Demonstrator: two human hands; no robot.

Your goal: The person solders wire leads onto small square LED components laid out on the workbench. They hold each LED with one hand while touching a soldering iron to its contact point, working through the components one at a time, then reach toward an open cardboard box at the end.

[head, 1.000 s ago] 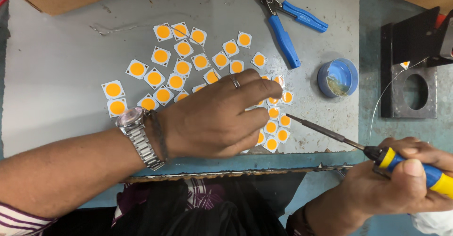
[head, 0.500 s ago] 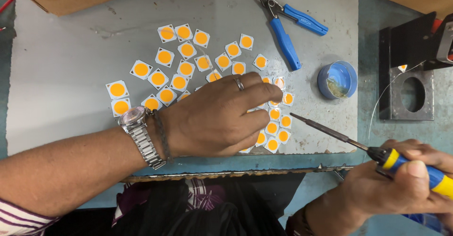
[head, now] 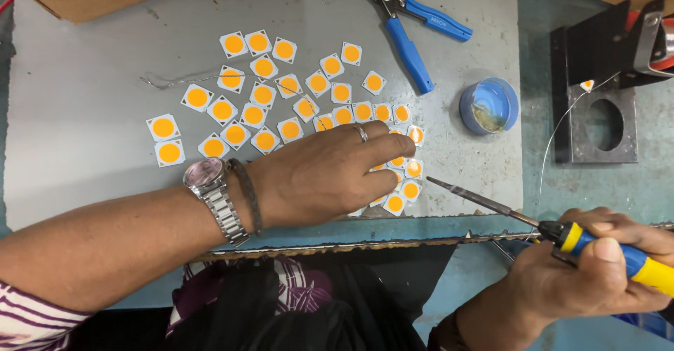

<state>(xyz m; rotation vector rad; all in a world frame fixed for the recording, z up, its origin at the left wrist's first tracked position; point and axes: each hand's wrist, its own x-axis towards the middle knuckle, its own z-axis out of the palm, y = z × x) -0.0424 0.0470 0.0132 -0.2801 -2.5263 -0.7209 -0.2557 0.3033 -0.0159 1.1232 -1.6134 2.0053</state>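
- The left hand (head: 330, 172) lies flat, fingers together, pressing on small white square chips with orange centres (head: 263, 95) scattered across the grey metal sheet (head: 84, 77).
- The right hand (head: 590, 274), at the near right, grips a soldering iron (head: 562, 232) with a yellow-and-blue handle; its tip points left, just beside the nearest chips.
- Blue pliers (head: 414, 35) lie at the far side, a blue round tin (head: 489, 105) right of the chips.

No screens, signs or labels seen. Only pkg-like item: small round blue tin (head: 489, 105), open, on the surface to the right, just right of the blue-handled pliers (head: 411, 31).
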